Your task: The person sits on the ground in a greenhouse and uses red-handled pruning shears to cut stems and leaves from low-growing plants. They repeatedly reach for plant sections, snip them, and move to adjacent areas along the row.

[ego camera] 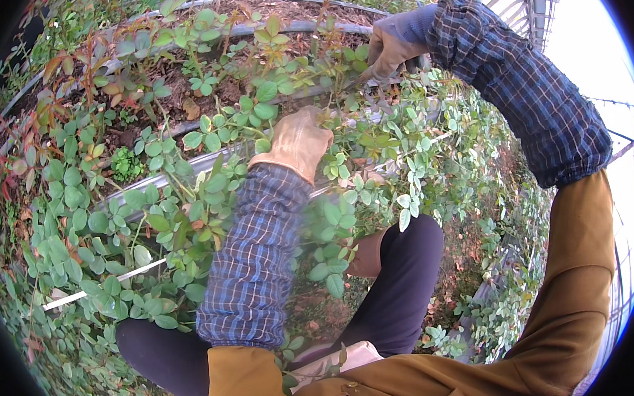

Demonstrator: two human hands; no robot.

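My left hand (298, 140), in a tan work glove, reaches into the rose plants at the near side of the raised bed. Its fingertips are turned away and hidden, so whether they grip a stem cannot be seen. My right hand (394, 46), in a soiled glove with a blue-grey cuff, is farther forward and to the right, its fingers curled down among the leaves. A thin dark shape shows at its fingertips, too unclear to name. Between the two hands stand rose stems with reddish-green leaves (336, 74).
Grey irrigation pipes (247, 30) run along the bed of brown soil (180, 100). A metal rail (155, 186) and a thin white strip (104, 284) cross the foliage nearer me. My bent knees (408, 268) are beneath the plants. Greenhouse framing (538, 5) rises at the upper right.
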